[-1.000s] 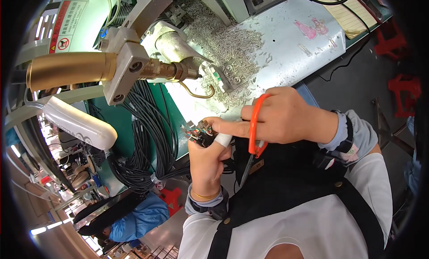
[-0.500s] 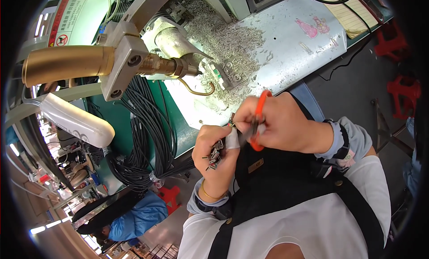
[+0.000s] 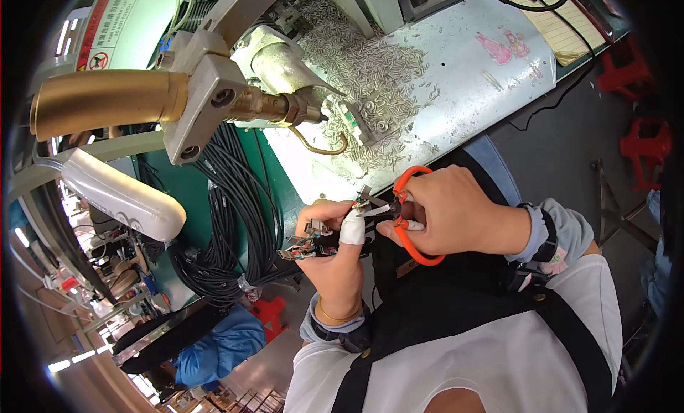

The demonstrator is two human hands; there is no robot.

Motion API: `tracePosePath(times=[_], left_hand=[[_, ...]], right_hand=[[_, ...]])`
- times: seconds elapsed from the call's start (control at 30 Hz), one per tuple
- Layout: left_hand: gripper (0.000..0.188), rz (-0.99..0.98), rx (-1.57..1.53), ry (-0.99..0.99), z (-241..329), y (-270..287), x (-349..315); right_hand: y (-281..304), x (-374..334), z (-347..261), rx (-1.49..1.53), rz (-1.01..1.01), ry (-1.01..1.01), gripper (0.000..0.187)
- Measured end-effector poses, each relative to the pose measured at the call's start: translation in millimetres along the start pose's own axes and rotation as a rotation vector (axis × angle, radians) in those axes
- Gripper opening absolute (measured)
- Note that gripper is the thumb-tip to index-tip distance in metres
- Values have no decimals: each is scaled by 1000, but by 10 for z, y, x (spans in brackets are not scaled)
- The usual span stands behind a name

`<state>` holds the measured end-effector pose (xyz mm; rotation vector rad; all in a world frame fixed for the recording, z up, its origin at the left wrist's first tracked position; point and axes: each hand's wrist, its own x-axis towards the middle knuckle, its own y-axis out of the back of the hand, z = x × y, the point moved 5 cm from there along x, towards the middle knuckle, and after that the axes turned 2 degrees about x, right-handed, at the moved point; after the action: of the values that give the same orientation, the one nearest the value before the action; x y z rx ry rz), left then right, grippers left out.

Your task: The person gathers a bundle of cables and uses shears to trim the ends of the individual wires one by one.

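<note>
My left hand (image 3: 333, 274) is closed around a cluster of cable ends with small metal connectors (image 3: 308, 246), which stick out between thumb and fingers. White tape (image 3: 352, 228) wraps one of its digits. My right hand (image 3: 459, 210) grips scissors (image 3: 419, 257) with orange loop handles. Their blades are spread and point left, the tips at a small connector piece (image 3: 365, 195) by the taped digit. A thick bundle of black cables (image 3: 231, 260) lies left of my left hand and runs toward it. What the left palm holds is partly hidden.
Beyond my hands, a metal worktop (image 3: 456, 92) carries many small metal pieces (image 3: 370, 71). A soldering fixture with a brass-coloured handle (image 3: 107, 103) reaches over from the left, near a white lamp (image 3: 121, 196). Red stools (image 3: 645, 149) stand right; a person in blue (image 3: 221, 349) is lower left.
The scissors have gone from blurred and close against my left fingers to spread blades farther right. My left hand has turned slightly, and the connectors now fan out to the left.
</note>
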<state>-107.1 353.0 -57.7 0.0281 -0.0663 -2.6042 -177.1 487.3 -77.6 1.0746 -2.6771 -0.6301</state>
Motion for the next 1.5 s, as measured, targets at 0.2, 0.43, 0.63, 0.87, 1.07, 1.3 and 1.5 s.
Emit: tracePosePath(times=[0.2, 0.43, 0.63, 0.87, 1.07, 1.3, 1.5], left_hand=[[14, -24, 16, 32, 1, -22, 46], [12, -133, -260, 408, -161, -124, 349], [13, -241, -409, 419, -315, -244, 733], [17, -287, -398, 511, -347, -173, 824], [24, -291, -354, 571, -354, -163, 843], [25, -247, -355, 519, -333, -159, 811], [22, -310, -389, 465, -319, -153, 813]], right_hand=[[-55, 27, 0, -12, -27, -21, 37], [-95, 70, 155, 268, 16, 31, 28], [113, 384, 160, 796, 87, -322, 20], [168, 691, 258, 682, 138, -278, 12], [193, 689, 240, 675, 155, -254, 10], [164, 691, 269, 692, 134, -271, 13], [182, 665, 222, 642, 176, -267, 13]])
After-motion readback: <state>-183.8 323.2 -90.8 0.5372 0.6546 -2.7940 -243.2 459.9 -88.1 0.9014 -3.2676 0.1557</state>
